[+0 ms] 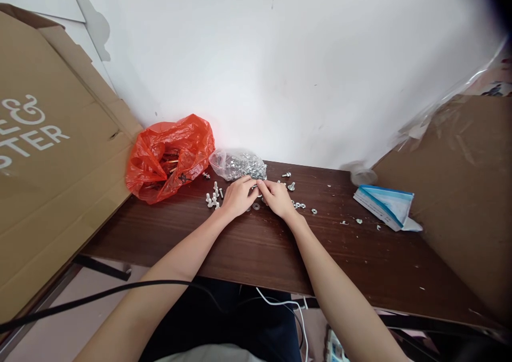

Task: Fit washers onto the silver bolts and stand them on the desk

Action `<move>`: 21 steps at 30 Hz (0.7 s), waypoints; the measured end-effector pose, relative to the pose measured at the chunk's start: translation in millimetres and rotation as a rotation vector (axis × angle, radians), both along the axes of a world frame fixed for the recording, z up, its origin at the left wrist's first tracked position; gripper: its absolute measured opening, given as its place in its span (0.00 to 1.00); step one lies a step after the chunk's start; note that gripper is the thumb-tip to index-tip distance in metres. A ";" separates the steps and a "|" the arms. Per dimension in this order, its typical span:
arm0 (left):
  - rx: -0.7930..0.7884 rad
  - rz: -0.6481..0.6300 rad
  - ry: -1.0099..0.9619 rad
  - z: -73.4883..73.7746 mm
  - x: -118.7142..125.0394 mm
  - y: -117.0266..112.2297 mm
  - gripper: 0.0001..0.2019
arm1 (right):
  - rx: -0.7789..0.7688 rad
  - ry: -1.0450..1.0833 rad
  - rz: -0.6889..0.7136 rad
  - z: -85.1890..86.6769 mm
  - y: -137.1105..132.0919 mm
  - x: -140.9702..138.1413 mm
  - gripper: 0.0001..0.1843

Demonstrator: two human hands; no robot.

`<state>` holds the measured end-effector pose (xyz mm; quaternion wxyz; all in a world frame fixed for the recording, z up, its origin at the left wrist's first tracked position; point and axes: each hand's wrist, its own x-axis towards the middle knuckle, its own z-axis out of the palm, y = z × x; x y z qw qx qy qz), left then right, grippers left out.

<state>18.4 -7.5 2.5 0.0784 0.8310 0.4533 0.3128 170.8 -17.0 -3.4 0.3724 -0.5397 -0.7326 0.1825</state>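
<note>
My left hand (238, 195) and my right hand (277, 196) meet over the dark wooden table (256, 244), fingers curled and pinched together on a small metal part that I cannot make out. Just behind them lies a clear plastic bag of silver screws (240, 165). Several upright bolts (213, 196) stand left of my left hand. Loose washers and nuts (301, 206) lie right of my right hand, and one washer (256, 207) rests between my wrists.
A red plastic bag (170, 157) with hardware sits at the back left. A blue and white packet (387, 206) lies at the right. Cardboard sheets (52, 154) lean at both sides, a white wall stands behind, and cables (100, 295) hang below the table's front edge.
</note>
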 end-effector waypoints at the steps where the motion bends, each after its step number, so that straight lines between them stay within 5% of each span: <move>1: 0.002 0.000 0.001 -0.1 0.1 0.2 0.11 | 0.004 0.000 0.002 0.1 0.2 0.1 0.26; 21: 0.012 0.019 -0.020 -1.0 4.2 -0.7 0.09 | 0.016 -0.069 -0.083 0.8 0.0 -1.6 0.24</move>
